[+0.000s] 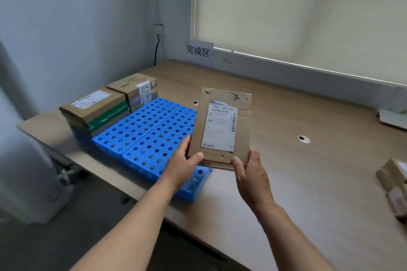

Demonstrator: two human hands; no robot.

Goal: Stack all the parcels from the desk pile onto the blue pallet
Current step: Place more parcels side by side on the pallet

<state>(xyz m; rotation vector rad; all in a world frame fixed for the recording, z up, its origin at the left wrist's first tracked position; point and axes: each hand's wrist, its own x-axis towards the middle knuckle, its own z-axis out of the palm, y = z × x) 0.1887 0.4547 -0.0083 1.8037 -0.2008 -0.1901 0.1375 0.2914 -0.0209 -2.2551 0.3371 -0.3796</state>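
Note:
I hold a flat brown cardboard parcel [240, 103] with a white shipping label in the air, over the right end of the blue perforated pallet [149, 130]. My left hand [184, 166] grips its lower left corner, thumb on top. My right hand [251, 174] grips its lower right corner. Two parcels stand on the pallet's far left side: a box with green tape [97, 110] and a smaller box with clear tape [135, 89] behind it.
The pallet lies on a wooden desk [308, 182] that runs along a wall and a window blind. More brown parcels [394, 182] lie at the right edge of the view. A white paper sign [198, 50] stands at the back. A white object [392, 116] sits far right.

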